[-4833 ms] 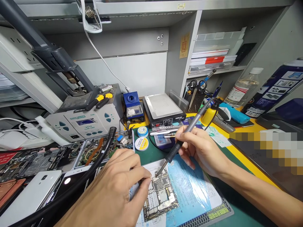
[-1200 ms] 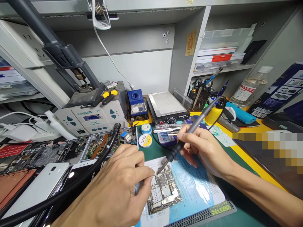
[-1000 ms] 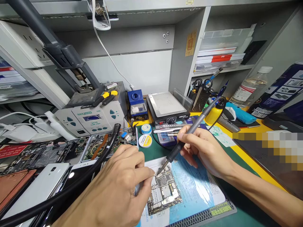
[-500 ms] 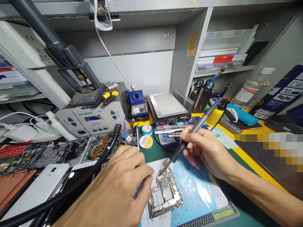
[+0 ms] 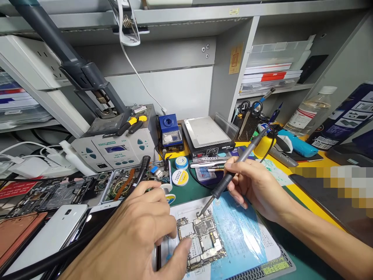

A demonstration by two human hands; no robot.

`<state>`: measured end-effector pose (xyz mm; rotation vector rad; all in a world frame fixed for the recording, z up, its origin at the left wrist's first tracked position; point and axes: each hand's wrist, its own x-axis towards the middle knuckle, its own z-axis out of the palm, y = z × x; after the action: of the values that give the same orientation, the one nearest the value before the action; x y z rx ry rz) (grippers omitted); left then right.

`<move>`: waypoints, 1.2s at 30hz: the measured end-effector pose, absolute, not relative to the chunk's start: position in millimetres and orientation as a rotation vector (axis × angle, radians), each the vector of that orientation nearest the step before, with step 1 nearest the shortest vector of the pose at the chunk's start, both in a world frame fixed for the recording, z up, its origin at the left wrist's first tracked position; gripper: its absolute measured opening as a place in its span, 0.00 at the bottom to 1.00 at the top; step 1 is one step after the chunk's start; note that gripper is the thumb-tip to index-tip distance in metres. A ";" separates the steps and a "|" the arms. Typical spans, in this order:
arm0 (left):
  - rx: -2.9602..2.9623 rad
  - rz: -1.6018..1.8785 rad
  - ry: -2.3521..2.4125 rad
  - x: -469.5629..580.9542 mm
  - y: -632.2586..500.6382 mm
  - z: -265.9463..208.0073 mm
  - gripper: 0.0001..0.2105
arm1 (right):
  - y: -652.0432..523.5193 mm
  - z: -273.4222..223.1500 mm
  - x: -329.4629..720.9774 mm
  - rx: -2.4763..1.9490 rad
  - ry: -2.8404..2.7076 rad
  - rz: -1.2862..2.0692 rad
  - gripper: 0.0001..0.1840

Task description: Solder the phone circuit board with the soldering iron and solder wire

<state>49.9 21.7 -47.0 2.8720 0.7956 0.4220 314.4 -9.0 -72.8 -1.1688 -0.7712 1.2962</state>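
My right hand (image 5: 247, 181) holds a soldering iron (image 5: 231, 173) like a pen, fingers wrapped round its grip. The iron's tip meets the upper edge of a phone logic board (image 5: 201, 241), or sits just above it. Over the board's left side is my left hand (image 5: 145, 229). Its thumb stands apart from the bent fingers, and no object shows between them. The palm side is hidden. Beneath the board lies a white and blue printed sheet (image 5: 241, 229). A small solder spool (image 5: 167, 194) partly shows beyond my left fingers.
A thick black hose (image 5: 96, 223) crosses phones (image 5: 46, 241) at left. Behind stand a rework station (image 5: 116, 149), a blue iron stand (image 5: 169, 124) and a heating plate (image 5: 206, 132). Round tins (image 5: 180, 177) sit mid-table. A yellow bottle (image 5: 264, 146) and a clear bottle (image 5: 310, 111) stand right.
My left hand has drawn back to the left, its thumb parting from the fingers, uncovering the board's upper left corner and the spool. The iron's tip stays at the board's upper edge.
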 end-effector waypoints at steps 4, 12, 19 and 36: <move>2.901 0.417 0.871 44.6 24.0 -56.4 0.27 | -7.7 -71.1 314.2 -1.153 -0.760 1.299 0.12; 2.916 0.348 0.916 41.3 23.7 -67.5 0.26 | -9.2 -67.7 314.7 -1.151 -0.753 1.299 0.12; 2.882 0.348 0.946 49.8 17.1 -61.3 0.20 | -7.7 -66.8 316.1 -1.161 -0.729 1.282 0.12; 2.981 0.456 0.919 63.2 14.2 -58.4 0.15 | -5.6 -65.9 317.0 -1.192 -0.624 1.328 0.13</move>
<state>63.2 14.2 -58.4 2.9807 0.9190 0.4564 317.0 -5.6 -65.9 -1.1918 -0.6244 1.3283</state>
